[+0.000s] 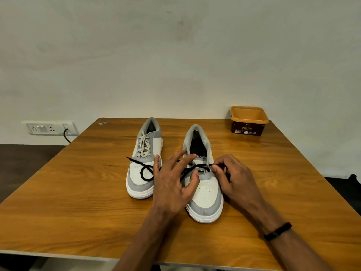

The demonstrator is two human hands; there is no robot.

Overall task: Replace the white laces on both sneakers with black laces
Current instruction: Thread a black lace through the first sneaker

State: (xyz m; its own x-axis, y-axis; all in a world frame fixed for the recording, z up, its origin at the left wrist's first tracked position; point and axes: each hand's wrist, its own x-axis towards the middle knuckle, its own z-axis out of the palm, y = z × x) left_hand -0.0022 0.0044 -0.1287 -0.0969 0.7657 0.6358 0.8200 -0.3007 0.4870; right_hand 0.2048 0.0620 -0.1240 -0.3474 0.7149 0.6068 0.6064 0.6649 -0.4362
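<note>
Lace [193, 169] threading needs even tension: right hand [232, 178] pinches the tip, left hand [172, 184], fingers spread, steadies the sneaker [207, 194].

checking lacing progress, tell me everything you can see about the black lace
The black lace is a thin, round, woven-looking cord. It crosses the lowest eyelets of the right-hand sneaker, which has no white lace. The right hand pinches one end beside the eyelets. The other end trails left under the left hand, loops on the toe of the other sneaker, and its tip points left above the table.
</note>
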